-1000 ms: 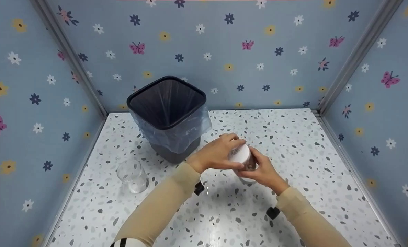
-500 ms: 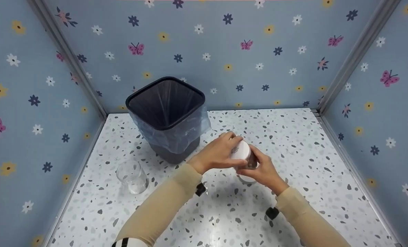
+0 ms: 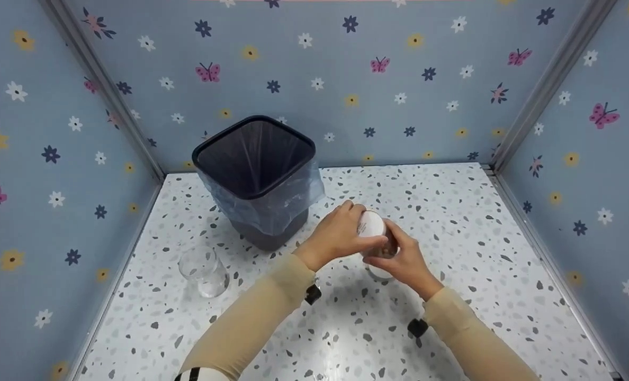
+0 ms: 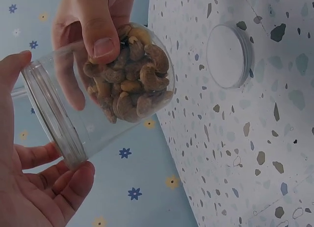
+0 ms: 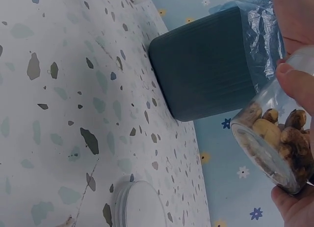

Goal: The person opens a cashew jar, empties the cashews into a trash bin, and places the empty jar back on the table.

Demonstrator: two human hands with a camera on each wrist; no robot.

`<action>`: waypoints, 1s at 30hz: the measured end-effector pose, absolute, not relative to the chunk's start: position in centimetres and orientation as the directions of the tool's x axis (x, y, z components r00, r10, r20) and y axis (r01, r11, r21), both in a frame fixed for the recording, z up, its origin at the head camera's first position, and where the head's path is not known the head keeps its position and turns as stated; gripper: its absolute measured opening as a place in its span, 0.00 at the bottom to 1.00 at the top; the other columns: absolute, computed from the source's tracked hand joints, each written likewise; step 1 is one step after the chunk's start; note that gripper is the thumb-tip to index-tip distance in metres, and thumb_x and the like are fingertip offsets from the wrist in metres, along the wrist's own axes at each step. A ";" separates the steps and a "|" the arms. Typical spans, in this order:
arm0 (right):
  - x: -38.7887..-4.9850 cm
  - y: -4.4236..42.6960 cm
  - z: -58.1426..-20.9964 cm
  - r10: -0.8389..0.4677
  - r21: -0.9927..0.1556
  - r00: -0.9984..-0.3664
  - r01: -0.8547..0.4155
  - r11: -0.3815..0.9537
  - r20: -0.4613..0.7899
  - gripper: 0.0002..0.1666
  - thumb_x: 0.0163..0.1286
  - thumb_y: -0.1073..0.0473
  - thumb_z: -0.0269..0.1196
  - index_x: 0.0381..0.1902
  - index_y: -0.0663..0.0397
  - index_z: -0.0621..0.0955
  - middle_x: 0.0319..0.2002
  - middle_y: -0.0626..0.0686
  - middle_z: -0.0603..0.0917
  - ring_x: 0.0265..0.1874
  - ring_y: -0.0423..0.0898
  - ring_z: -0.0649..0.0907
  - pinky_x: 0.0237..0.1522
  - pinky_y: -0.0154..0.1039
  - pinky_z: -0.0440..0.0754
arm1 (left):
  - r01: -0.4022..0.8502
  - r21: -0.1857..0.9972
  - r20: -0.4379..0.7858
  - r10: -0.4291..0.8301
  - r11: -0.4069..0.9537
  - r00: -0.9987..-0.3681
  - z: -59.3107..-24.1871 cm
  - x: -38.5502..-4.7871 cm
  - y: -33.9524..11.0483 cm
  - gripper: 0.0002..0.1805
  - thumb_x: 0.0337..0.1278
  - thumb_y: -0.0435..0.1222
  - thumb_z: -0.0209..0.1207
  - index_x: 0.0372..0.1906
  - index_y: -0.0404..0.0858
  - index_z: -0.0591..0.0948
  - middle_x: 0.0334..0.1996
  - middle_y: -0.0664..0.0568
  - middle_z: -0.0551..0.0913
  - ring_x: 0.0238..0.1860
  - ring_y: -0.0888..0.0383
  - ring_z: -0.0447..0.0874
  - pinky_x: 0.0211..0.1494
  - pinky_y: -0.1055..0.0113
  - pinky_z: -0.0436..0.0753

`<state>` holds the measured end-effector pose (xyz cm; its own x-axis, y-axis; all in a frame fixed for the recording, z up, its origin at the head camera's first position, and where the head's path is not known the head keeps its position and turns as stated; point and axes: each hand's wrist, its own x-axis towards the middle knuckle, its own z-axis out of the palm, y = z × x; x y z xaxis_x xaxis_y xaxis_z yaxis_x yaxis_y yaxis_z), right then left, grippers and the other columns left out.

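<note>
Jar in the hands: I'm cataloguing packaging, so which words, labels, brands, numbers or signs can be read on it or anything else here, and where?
White lid on the jar: small dark print, too small and blurred to read.
Clear glass, bin, loose white disc: no text seen.
Nothing legible to quote.

In the head view, we cannot read the small print on the lid [image 3: 370, 224], partly covered by the left hand [image 3: 337, 233]. The right hand [image 3: 409, 263] hides much of the jar [image 3: 390, 246] and part of the white disc [image 3: 381, 272]. We lose the bottom of the bin [image 3: 269, 241] in darkness. The right wrist view crops the jar at right and the disc below.
</note>
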<state>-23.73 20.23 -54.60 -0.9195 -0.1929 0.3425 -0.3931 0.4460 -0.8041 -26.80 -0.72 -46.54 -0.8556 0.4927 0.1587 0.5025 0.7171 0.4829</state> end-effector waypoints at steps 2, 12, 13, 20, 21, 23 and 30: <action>-23.7 20.2 -54.6 -0.192 -0.803 -0.921 -0.391 0.449 0.340 0.54 0.56 0.61 0.86 0.79 0.54 0.75 0.64 0.55 0.87 0.48 0.45 0.82 0.51 0.34 0.83 | 0.486 0.479 0.159 0.472 0.731 -0.867 -46.6 -26.7 -0.5 0.45 0.64 0.69 0.66 0.64 0.34 0.80 0.54 0.43 0.83 0.50 0.50 0.86 0.53 0.53 0.90; -23.7 20.4 -54.7 -0.204 -0.798 -0.918 -0.397 0.454 0.341 0.53 0.55 0.62 0.86 0.78 0.54 0.75 0.66 0.56 0.87 0.56 0.46 0.85 0.57 0.36 0.85 | 0.486 0.440 0.163 0.465 0.755 -0.870 -46.4 -26.7 -0.6 0.50 0.58 0.74 0.66 0.65 0.34 0.80 0.57 0.43 0.83 0.53 0.48 0.87 0.54 0.52 0.90; -23.7 20.5 -54.6 -0.208 -0.798 -0.917 -0.398 0.452 0.340 0.54 0.55 0.62 0.86 0.78 0.54 0.75 0.66 0.56 0.87 0.57 0.47 0.85 0.58 0.36 0.85 | 0.497 0.444 0.161 0.479 0.746 -0.863 -46.3 -26.9 -0.8 0.51 0.57 0.74 0.67 0.68 0.35 0.79 0.59 0.43 0.83 0.53 0.48 0.87 0.53 0.52 0.90; -23.7 20.8 -54.5 -0.233 -0.826 -0.917 -0.394 0.404 0.323 0.56 0.54 0.62 0.87 0.79 0.58 0.73 0.71 0.58 0.83 0.66 0.52 0.83 0.67 0.45 0.82 | 0.646 0.507 0.164 0.672 0.571 -0.722 -45.4 -28.1 -2.7 0.53 0.56 0.60 0.77 0.80 0.39 0.71 0.73 0.44 0.76 0.70 0.48 0.79 0.68 0.52 0.85; -23.7 20.8 -54.5 -0.238 -0.830 -0.918 -0.391 0.398 0.318 0.56 0.55 0.61 0.86 0.79 0.58 0.73 0.72 0.58 0.82 0.67 0.52 0.83 0.68 0.48 0.82 | 0.660 0.522 0.164 0.696 0.540 -0.699 -45.3 -28.3 -3.0 0.53 0.54 0.57 0.79 0.80 0.39 0.71 0.75 0.44 0.75 0.72 0.47 0.77 0.71 0.52 0.84; -23.7 20.9 -54.5 -0.248 -0.837 -0.920 -0.382 0.391 0.304 0.57 0.55 0.61 0.86 0.80 0.58 0.72 0.73 0.58 0.81 0.69 0.54 0.82 0.69 0.54 0.81 | 0.669 0.557 0.155 0.730 0.493 -0.666 -45.2 -28.6 -3.5 0.54 0.50 0.53 0.83 0.81 0.40 0.71 0.77 0.45 0.74 0.76 0.47 0.74 0.73 0.53 0.82; -23.5 21.1 -54.5 -0.275 -0.857 -0.925 -0.355 0.374 0.263 0.57 0.55 0.61 0.86 0.80 0.59 0.71 0.74 0.60 0.80 0.72 0.57 0.80 0.73 0.64 0.77 | 0.676 0.600 0.089 0.803 0.429 -0.589 -44.8 -29.0 -4.5 0.57 0.44 0.40 0.86 0.83 0.44 0.70 0.81 0.47 0.71 0.81 0.47 0.69 0.80 0.52 0.75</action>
<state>-23.54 21.09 -54.51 -0.9247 -0.2755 0.2626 -0.3548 0.3742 -0.8568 -29.04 -4.48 -44.79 -0.5889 0.8033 0.0892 0.6755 0.4286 0.6000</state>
